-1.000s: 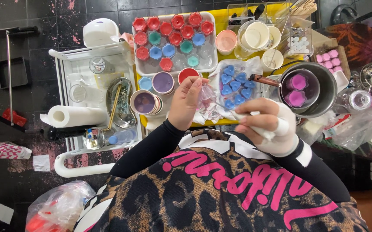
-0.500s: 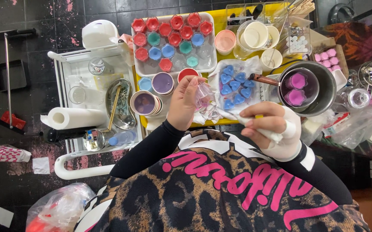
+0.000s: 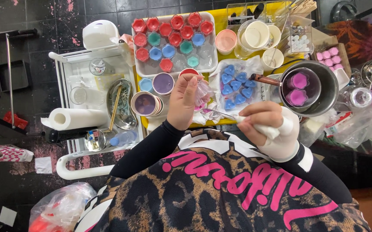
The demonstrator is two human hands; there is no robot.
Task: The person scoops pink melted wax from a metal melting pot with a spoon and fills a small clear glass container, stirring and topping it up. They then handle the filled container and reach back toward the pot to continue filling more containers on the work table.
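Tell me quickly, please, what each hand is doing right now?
Left hand: closed around a small clear mould, holding it up.
Right hand: closed on a thin metal tool, with white tissue in the palm.

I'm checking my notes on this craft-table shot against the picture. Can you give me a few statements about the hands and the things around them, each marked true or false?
1. The left hand holds a small clear cup. True.
2. The right hand is bare and empty. False: it is wrapped in white and grips a thin metal tool with a white tissue.
3. The metal pot holds two pink flower-shaped pieces. True.
4. The blue heart shapes lie in the white tray. False: they lie on a clear plastic sheet beside it.
5. The paper towel roll stands upright. False: it lies on its side.
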